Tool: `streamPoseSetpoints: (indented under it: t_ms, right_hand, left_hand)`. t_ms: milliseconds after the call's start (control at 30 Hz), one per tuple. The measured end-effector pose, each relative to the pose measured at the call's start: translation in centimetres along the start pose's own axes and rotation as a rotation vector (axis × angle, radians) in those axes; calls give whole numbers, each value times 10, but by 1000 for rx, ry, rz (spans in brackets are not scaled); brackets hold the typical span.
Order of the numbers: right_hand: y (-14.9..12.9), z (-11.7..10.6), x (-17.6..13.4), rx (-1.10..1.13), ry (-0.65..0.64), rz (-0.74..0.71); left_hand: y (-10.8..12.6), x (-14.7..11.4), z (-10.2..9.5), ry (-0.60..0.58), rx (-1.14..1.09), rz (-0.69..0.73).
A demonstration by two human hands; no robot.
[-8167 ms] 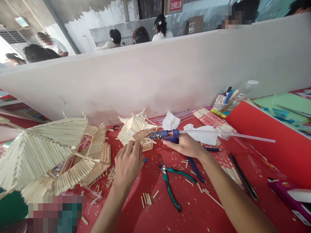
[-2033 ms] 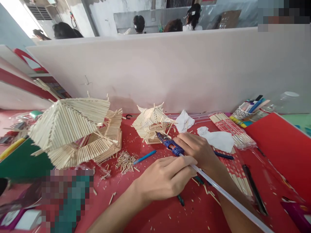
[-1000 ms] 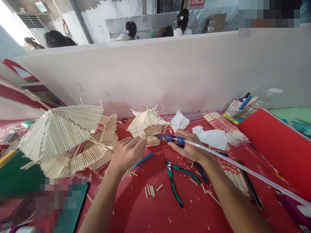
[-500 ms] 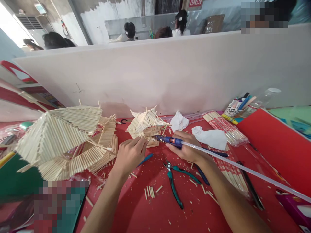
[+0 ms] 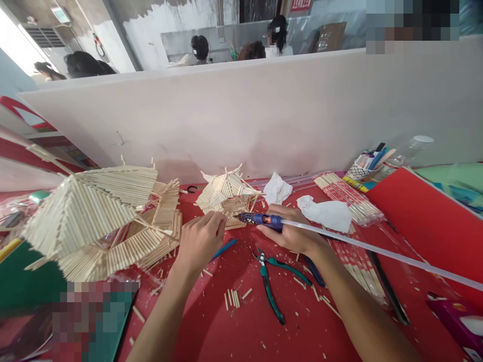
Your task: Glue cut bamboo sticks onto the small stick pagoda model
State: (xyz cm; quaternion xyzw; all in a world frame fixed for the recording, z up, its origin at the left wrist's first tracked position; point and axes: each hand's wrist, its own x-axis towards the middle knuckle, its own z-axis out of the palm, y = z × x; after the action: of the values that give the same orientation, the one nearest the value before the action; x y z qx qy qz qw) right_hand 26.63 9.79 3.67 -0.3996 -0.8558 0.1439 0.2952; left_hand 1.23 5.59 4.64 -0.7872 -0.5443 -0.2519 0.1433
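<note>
My right hand (image 5: 289,229) is closed around a blue hot glue gun (image 5: 260,219), with a long clear glue stick (image 5: 339,240) running out of its back. The gun's nozzle points left, close to the fingers of my left hand (image 5: 202,236). Those fingers are curled together in a pinch; whatever they hold is hidden from me. Just behind them stands a small wooden-stick pavilion model (image 5: 228,193) with a peaked roof. To the left is a larger stick model with a broad roof (image 5: 90,201) and a slatted railing (image 5: 128,254).
Green-handled pliers (image 5: 268,281) and short cut sticks (image 5: 232,298) lie in front on the red table. A blue pen-like tool (image 5: 224,248) is by my left wrist. Crumpled tissues (image 5: 326,213), packs of sticks (image 5: 349,198) and a pen cup (image 5: 364,165) sit right. A white partition (image 5: 241,115) stands behind.
Both hands and the glue gun have shifted very slightly left, along with a small shift of the whole view. The grip on the glue gun is the same.
</note>
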Motion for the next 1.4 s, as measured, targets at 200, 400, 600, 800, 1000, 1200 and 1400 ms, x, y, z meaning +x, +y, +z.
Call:
streamPoseSetpoints:
  t_ms: [200,400,600,800,1000,1200,1400]
  right_hand:
    - [0,-2,0,35,-33,25]
    - [0,-3,0,40,-17,51]
    - [2,-6,1,81,-23,52]
    - [2,-7,1,88,-15,51]
    - [0,-8,2,80,-10,32]
    - [0,-9,3,77,-9,36]
    - [3,-7,2,63,-15,44]
  left_hand:
    - [2,-1,3,-58,-7,-25]
    - [6,-2,4,-115,5,-42]
    - [11,-3,11,-46,79,19]
    - [13,-6,17,14,87,86]
    - [8,-6,18,32,67,169]
    - [7,-6,19,13,73,171]
    - [7,-6,18,0,100,154]
